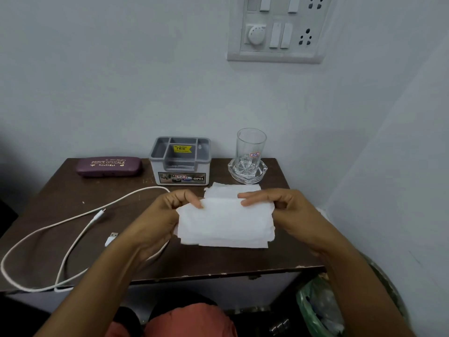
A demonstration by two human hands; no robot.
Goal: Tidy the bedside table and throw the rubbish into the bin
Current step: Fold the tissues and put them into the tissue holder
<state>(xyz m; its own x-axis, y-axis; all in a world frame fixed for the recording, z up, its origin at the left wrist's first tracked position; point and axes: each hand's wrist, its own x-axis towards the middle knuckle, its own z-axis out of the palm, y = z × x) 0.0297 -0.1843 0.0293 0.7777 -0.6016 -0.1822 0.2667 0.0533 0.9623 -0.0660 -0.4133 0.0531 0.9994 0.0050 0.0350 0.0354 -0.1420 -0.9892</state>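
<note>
A stack of white paper tissues (224,221) is held just above the dark brown bedside table (73,190). My left hand (167,210) pinches the stack's left edge and my right hand (284,207) pinches its right edge, fingers over the top. Another tissue (230,189) lies flat on the table just behind the stack. A bin with a green liner (318,310) stands on the floor at the lower right, beside the table, partly hidden by my right forearm.
At the back of the table stand a purple spectacle case (109,166), a grey organiser box (179,161) and an empty glass (249,149) on a glass dish (247,172). A white USB cable (73,227) loops over the left half. A switchboard (279,27) is on the wall.
</note>
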